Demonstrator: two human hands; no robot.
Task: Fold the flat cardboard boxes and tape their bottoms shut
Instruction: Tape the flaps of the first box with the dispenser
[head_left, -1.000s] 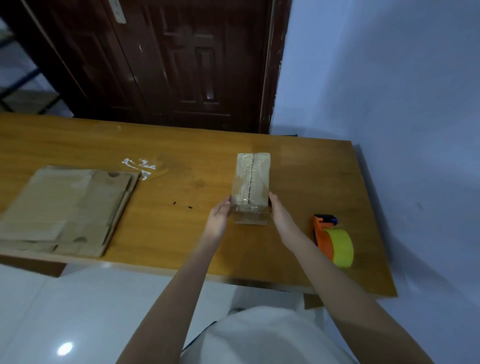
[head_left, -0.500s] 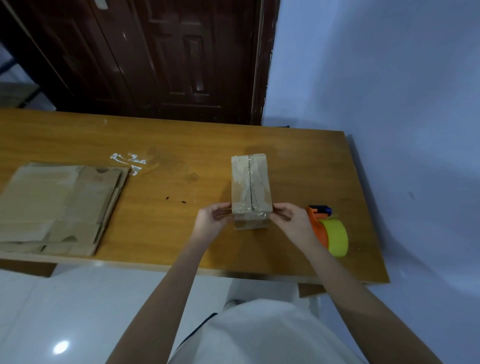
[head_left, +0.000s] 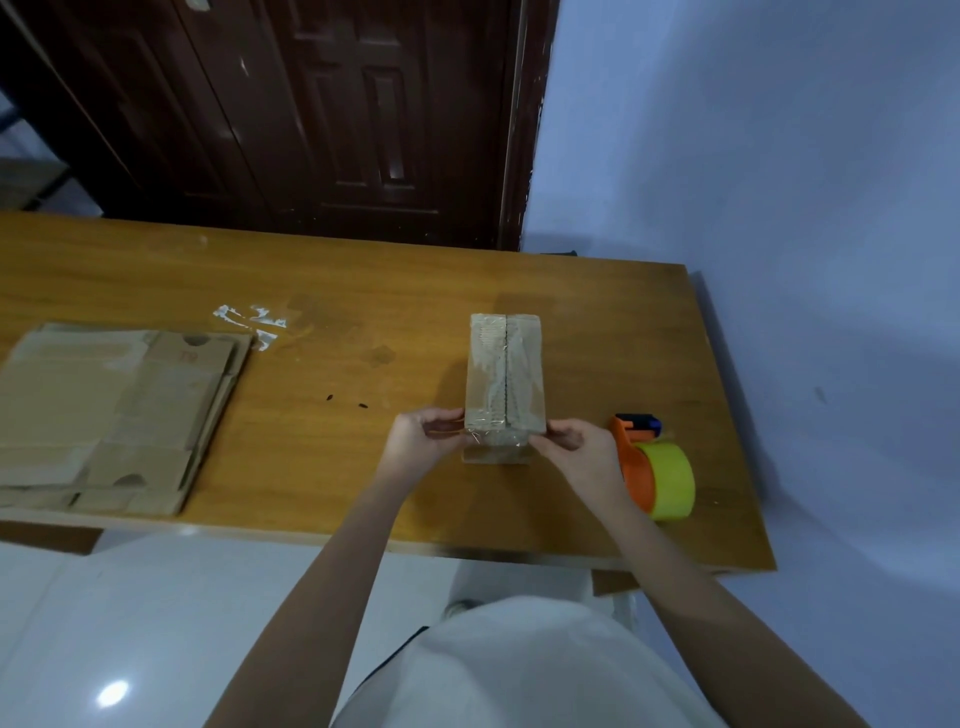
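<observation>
A small brown cardboard box (head_left: 505, 378), folded up and standing with its taped bottom uppermost, is being held on the brown wooden worktop (head_left: 332, 405), right of centre and near the front edge. Its long axis is running straight away from the person, toward the dark door; the taped seam is lying along that same line. The near end is being pinched from both sides — the left hand (head_left: 422, 440) is gripping the near-left corner, the right hand (head_left: 570, 441) the near-right corner, each with fingers curled on the clear tape overhang. Both hands are lying equally close to the box. The orange dispenser with yellow tape roll (head_left: 655, 467) is resting just beside the right hand, so that hand is judged nearer for any further taping. A stack of flat brown cardboard blanks (head_left: 109, 410) is lying well apart at far left — still unfolded.
</observation>
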